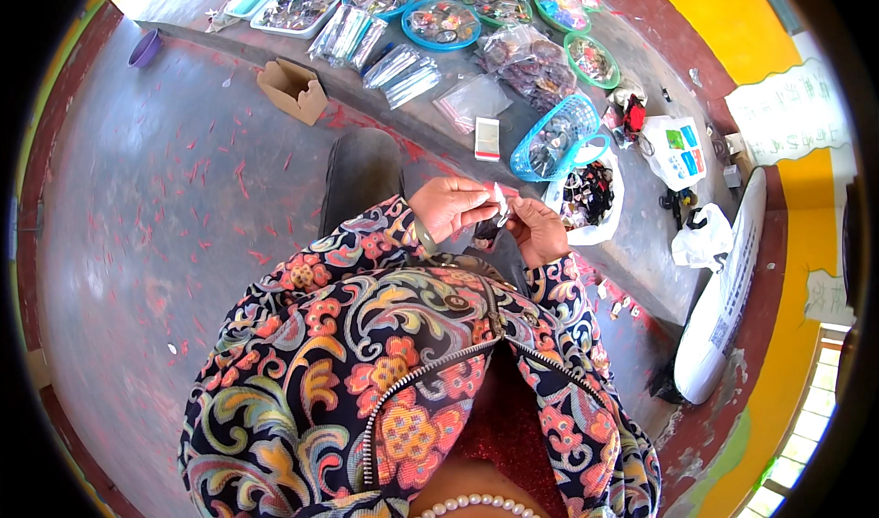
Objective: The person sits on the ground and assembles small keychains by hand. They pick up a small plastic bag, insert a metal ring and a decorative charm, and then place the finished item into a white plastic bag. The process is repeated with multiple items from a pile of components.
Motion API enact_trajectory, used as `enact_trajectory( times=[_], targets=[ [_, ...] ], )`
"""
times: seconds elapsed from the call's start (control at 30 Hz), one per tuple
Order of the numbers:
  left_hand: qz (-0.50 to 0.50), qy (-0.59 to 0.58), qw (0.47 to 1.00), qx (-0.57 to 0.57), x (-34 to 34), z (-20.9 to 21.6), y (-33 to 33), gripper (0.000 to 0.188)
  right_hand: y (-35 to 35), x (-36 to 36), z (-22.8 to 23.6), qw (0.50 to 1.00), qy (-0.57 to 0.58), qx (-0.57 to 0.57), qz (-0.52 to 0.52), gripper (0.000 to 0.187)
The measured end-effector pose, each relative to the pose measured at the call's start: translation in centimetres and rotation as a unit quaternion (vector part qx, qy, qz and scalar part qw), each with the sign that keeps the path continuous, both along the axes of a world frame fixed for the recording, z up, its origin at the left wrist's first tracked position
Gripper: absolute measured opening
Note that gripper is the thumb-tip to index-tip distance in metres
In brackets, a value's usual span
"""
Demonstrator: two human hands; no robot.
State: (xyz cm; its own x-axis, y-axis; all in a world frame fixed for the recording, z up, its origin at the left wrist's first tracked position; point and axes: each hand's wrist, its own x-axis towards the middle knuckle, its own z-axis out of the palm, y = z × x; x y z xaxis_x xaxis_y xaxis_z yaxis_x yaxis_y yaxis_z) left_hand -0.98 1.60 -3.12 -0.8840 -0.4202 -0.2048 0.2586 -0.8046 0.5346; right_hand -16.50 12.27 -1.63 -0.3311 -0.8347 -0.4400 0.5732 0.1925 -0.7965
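Note:
My left hand [446,209] and my right hand [538,232] meet in front of my lap, fingertips a short gap apart. Between them is a small white piece [499,194], too small for me to tell its kind. Thumb and forefinger of the left hand pinch it from one side. The right hand's fingers are curled closed at its other side, next to a little dark and silvery bit I cannot make out. Just beyond the right hand stands a white plastic bag [600,232] holding dark small items, beside a blue plastic basket [525,157] with small packets in it.
A raised step holds round basins [440,44] of small goods, bundles of clear packets [403,75], a heap of bagged items [529,65] and a white card [487,139]. An opened cardboard box [292,91] and a purple basin [145,49] are to the left. A long white sack [723,289] lies at right.

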Motion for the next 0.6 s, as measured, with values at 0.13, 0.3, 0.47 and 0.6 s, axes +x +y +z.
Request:
enact_trajectory(
  times=[0.13,0.3,0.47,0.6],
  targets=[
    [0.008,-0.017,1.000,-0.024,-0.3,-0.6,0.1,0.021,0.1,-0.3,-0.8,1.000,-0.012,0.018,0.002,0.013],
    [0.052,-0.090,0.988,-0.118,-0.4,-0.4,0.2,0.021,-0.5,-0.1,-0.5,0.952,0.294,0.044,-0.070,0.012],
    [0.073,-0.101,0.973,-0.194,-0.7,0.5,0.3,0.020,-1.6,2.5,4.7,0.691,0.711,-0.124,-0.042,0.010],
    [0.080,-0.137,0.909,-0.387,-0.8,0.5,0.3,0.016,-1.8,2.9,5.1,0.645,0.754,-0.124,0.015,0.012]
  ],
)
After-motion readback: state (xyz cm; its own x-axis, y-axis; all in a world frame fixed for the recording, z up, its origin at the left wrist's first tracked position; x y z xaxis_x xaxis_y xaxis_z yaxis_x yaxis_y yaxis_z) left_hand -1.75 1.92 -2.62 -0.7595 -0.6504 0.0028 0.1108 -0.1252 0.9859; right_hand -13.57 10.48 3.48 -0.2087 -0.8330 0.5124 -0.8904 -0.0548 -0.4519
